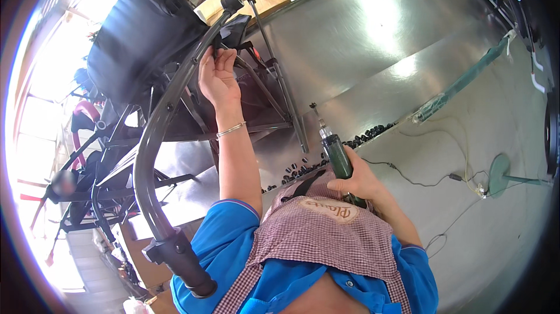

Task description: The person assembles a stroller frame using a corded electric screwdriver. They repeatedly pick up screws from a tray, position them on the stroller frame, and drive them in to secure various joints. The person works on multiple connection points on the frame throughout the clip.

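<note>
My right hand [361,178] is wrapped round a green electric screwdriver [336,153]. Its bit points up and away from me, with a small dark piece [313,105] at the tip. My left hand [220,77] is raised to a curved dark metal tube [153,156], its bent fingers against the tube's upper part. What lies under the fingertips is partly hidden. The tube ends near me in a black plastic fitting [179,261]. It belongs to a frame with a large black fabric-covered part [146,37] just beyond the left hand.
Several small black parts [367,135] lie along the near edge of the shiny metal table [344,51]. Cables [417,182] run from the screwdriver past a green round stand [499,175] at the right. More frames [87,191] crowd the left, and a cardboard box [140,250] stands below them.
</note>
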{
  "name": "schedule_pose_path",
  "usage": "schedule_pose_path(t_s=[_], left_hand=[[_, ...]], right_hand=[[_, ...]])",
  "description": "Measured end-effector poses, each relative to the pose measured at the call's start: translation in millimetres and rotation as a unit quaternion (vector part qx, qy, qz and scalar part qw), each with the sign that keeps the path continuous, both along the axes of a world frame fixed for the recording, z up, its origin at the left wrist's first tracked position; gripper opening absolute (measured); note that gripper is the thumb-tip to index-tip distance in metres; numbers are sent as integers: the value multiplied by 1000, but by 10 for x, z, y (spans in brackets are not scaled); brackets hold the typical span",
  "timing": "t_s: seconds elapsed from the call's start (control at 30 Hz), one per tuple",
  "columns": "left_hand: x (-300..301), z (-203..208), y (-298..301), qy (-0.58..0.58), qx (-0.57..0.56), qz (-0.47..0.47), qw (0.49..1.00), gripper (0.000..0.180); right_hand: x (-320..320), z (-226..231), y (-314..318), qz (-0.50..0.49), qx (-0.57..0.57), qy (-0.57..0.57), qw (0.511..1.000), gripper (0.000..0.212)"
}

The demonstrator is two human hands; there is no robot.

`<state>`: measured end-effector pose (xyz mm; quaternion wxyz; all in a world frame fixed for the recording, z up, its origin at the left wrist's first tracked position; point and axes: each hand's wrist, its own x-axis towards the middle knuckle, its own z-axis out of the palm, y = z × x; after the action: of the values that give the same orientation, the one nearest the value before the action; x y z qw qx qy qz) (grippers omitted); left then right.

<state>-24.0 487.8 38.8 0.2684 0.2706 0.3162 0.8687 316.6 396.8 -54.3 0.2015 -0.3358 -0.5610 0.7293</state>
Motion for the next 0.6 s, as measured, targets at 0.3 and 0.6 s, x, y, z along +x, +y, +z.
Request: schedule_pose_path(t_s=[0.3,0.6], left_hand=[[-177,-304,74,324,-152,265,895,7],[-357,-247,83,339,-216,329,854,14]], right_hand=[[-87,-82,-31,9,-29,-2,1000,98],[-228,-126,-115,-17,-24,39,999,90]])
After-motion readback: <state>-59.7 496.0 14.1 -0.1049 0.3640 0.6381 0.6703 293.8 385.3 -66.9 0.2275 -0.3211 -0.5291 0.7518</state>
